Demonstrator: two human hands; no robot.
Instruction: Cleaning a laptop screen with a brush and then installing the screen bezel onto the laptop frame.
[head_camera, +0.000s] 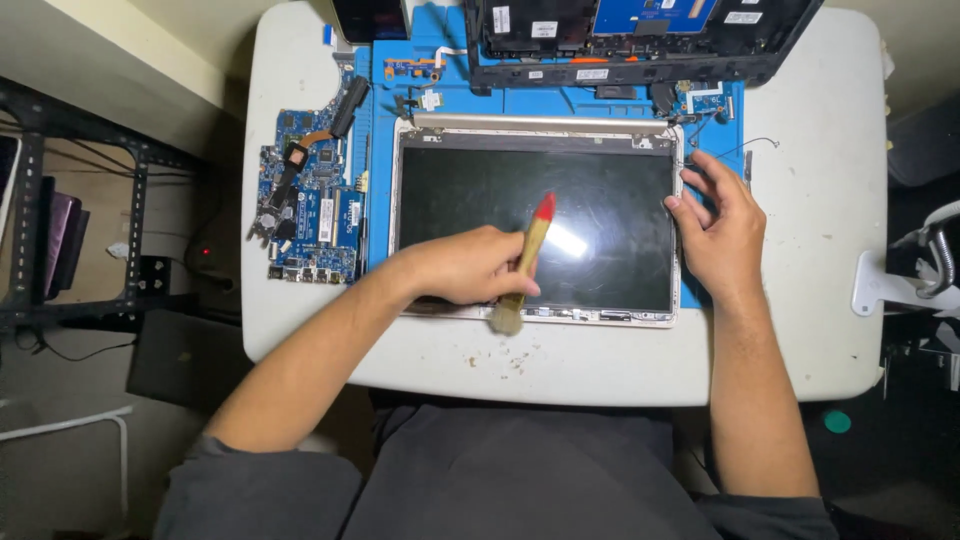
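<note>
On the white counter (820, 330), a blue work mat (385, 190) carries a detached laptop screen panel (535, 225), the thing both hands attend to. Its dark glass lies face up in a thin silver frame, with a bright spot of reflected light near the middle and a hinge bar along the far edge. It sits at the centre of the counter, right in front of the person.

Beyond it, at the far edge, lies a black laptop base shell (640, 40), opened up and showing a blue part inside. Left of the screen rests a blue circuit board (310, 200), partly on the mat and partly on bare counter. Smaller boards and loose bits are scattered on the mat between the shell and the panel, and a thin wire (745, 147) trails off near the panel's far right corner. Specks of dust lie on the counter just below the panel's near edge.

Reaching in from the lower left, the left hand (465, 265) is curled closed around a small brush (525, 265) with a tan handle and red tip, its bristles at the panel's near edge. Open, with fingers spread, the right hand (720, 230) rests on the panel's right edge, gripping nothing.
</note>
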